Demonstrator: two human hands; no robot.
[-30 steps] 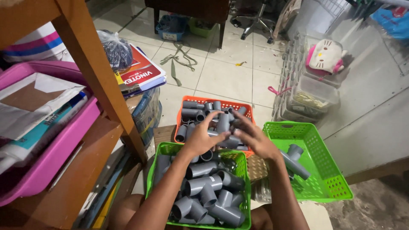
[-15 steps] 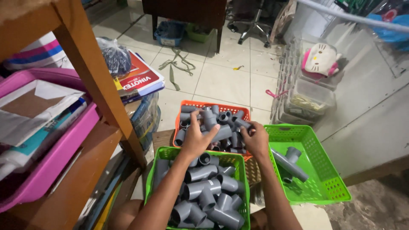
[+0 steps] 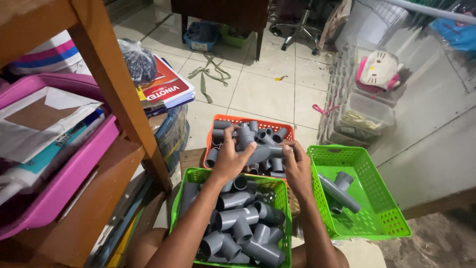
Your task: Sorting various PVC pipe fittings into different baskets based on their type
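Over the orange basket (image 3: 216, 130), both hands meet on one grey pipe fitting (image 3: 264, 153). Left hand (image 3: 231, 160) grips its near end, fingers curled round it, thumb on top. Right hand (image 3: 296, 165) clamps the other end, fingers wrapped. Fitting sits level, lifted just above the other grey fittings in that basket. Green basket (image 3: 275, 191) directly below the wrists, full of grey tee pieces. Second green basket (image 3: 382, 208) to the right holds a couple of fittings. Wooden shelf post (image 3: 119, 89) on the left.
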